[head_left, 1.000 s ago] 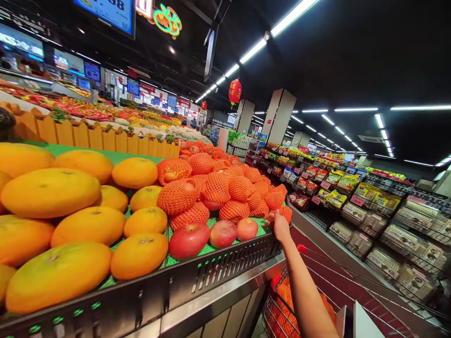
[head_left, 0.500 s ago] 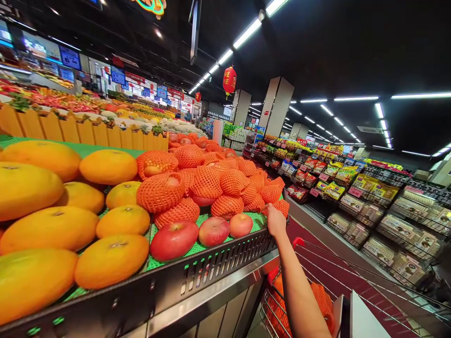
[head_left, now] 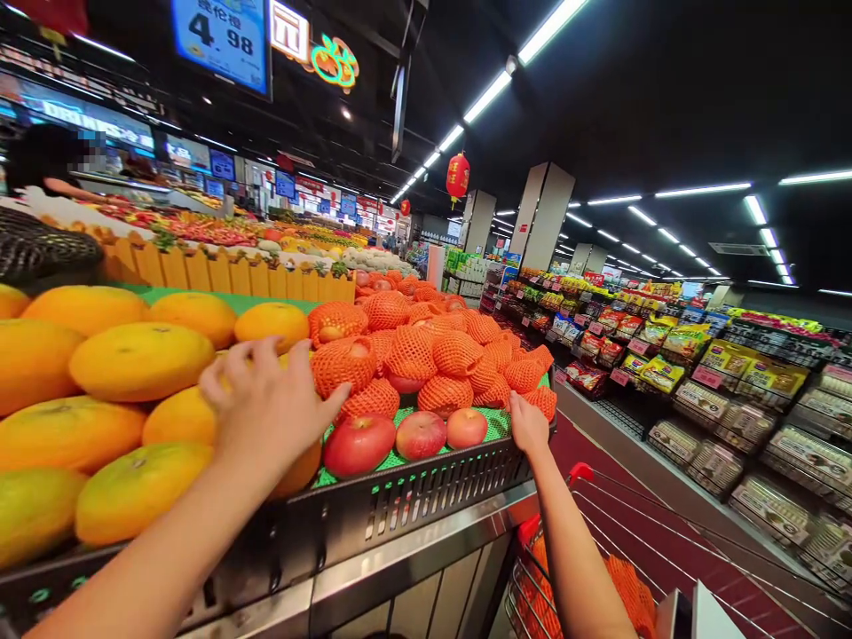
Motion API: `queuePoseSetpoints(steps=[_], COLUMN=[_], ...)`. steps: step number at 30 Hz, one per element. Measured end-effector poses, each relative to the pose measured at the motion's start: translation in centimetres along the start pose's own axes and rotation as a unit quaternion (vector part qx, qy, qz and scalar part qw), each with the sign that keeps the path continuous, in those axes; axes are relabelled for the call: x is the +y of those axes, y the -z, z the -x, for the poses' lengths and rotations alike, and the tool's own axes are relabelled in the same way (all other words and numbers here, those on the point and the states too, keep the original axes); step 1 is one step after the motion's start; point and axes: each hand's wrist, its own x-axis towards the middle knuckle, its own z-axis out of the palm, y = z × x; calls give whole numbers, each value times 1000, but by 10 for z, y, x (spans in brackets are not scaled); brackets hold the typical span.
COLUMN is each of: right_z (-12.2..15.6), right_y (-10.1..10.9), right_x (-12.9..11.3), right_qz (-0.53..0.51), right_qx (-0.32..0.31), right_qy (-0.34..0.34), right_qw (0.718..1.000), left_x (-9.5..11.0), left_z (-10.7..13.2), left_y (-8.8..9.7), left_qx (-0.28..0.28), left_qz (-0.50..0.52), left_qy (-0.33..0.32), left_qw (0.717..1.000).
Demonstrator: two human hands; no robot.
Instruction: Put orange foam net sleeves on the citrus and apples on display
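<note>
My left hand [head_left: 266, 404] is spread over the display, fingers apart, between the oranges [head_left: 150, 362] and the apples in orange foam nets [head_left: 343, 364]. It holds nothing; whether its fingertips touch fruit I cannot tell. At the right front corner of the black crate [head_left: 406, 506], my right hand [head_left: 531, 424] is closed beside a netted apple [head_left: 540, 402]. What its fingers grip is hidden. Along the front lie bare red apples [head_left: 359, 442] on a green mat [head_left: 400, 454].
A shopping cart [head_left: 580, 475] with netting-like orange items [head_left: 629, 586] stands at the lower right. Snack shelves [head_left: 656, 368] line the aisle's far side. A wooden picket edging [head_left: 226, 273] borders the fruit behind. Another person [head_left: 43, 164] is at the far left.
My left hand has come into view from the lower left, over the fruit. My right hand stays at the crate corner. The view has swung left, bringing a person and a price sign into sight.
</note>
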Motion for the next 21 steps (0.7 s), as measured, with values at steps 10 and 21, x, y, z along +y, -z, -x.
queuePoseSetpoints(steps=[10, 21], right_z=[-4, -4], right_y=[-1, -2], right_x=[2, 3], right_qz=[-10, -46], right_qx=[-15, 5], right_qy=[10, 18], right_qw=[1000, 999], left_x=[1, 8], left_z=[-42, -31], left_y=[-31, 5], left_qx=[-200, 12], left_qz=[-5, 164], left_qy=[13, 15], left_qw=[980, 986])
